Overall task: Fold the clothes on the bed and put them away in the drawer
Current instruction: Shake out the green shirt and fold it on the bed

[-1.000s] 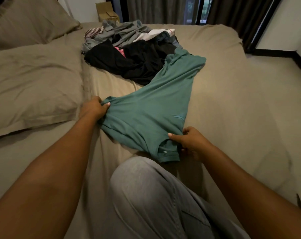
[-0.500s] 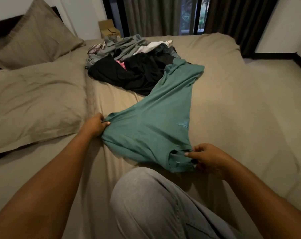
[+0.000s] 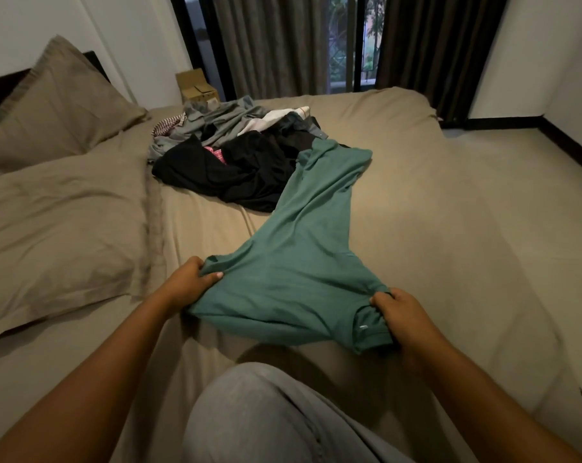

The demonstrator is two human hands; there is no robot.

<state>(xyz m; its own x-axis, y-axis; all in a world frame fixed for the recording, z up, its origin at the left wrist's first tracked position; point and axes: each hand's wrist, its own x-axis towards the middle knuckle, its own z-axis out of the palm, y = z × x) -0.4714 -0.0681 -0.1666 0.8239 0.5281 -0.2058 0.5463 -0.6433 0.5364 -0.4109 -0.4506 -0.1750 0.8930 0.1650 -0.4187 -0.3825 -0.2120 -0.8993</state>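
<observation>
From the head camera, looking down over the bed [image 3: 449, 228], a teal green T-shirt [image 3: 296, 262] lies stretched out on the tan sheet, with its near end pulled wide between the two hands. The left hand [image 3: 191, 282] grips the shirt's left corner, fingers curled round a bunch of the cloth and the thumb laid over the top. The right hand [image 3: 399, 315] grips the other corner beside the collar, fingers closed round the gathered fabric there; a small white label shows inside the neck opening, just left of that hand. The cloth between the hands looks taut and lifted a little off the sheet, throwing a shadow below its near edge.

From the hands the shirt narrows and runs away up the bed, and its far end rests against the heap of unfolded clothes [image 3: 229, 152], a jumble of black, grey, white and a bit of pink. That heap sits well apart from both hands, towards the far side of the bed.

A knee in grey trousers [image 3: 266, 419] juts up in the foreground between the forearms. Two tan pillows lie to the left, a flat one [image 3: 59, 208] and one propped up [image 3: 59, 105] behind it. Beyond the bed stand a cardboard box [image 3: 196, 86] and dark curtains [image 3: 269, 45].
</observation>
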